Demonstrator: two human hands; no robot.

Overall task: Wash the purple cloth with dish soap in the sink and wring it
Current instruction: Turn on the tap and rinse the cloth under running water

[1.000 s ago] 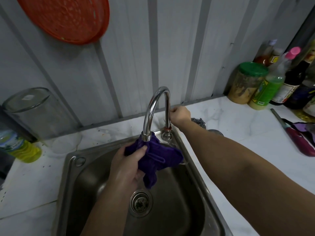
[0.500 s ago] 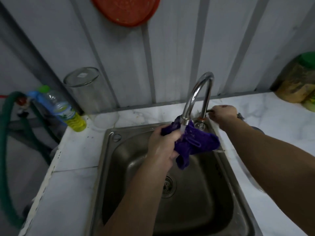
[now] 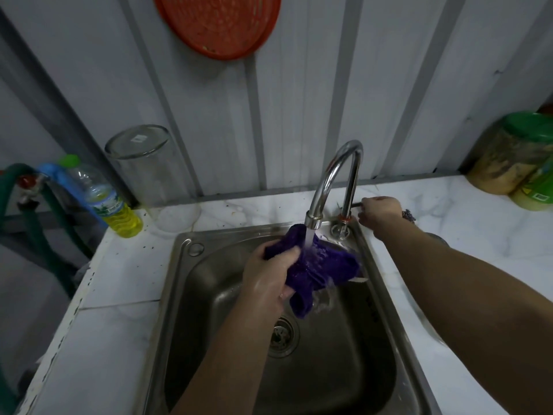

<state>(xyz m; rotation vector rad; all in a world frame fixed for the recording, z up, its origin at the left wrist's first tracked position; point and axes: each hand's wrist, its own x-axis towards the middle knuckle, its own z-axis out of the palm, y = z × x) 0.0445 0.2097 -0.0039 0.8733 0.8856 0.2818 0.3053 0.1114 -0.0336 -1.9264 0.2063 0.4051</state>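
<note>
Under the spout of the tap [image 3: 335, 181], at about twelve o'clock over the sink [image 3: 386, 324], the purple cloth [image 3: 323, 265] hangs bunched in the running water, one tail drooping toward the drain [image 3: 281, 333] at six o'clock from it. Wetting it looks like the step in hand, and it would go best if the cloth were turned and opened under the stream so every fold soaks before any soap goes on; the yellow bottle [image 3: 115, 205] at nine o'clock on the counter [image 3: 119, 295] may be that soap, though I cannot be sure. The left hand [image 3: 269, 277] is clenched around the cloth's left side. The right hand [image 3: 380, 212], at two o'clock, is closed on the tap lever [image 3: 356, 205] behind the tap's base.
</note>
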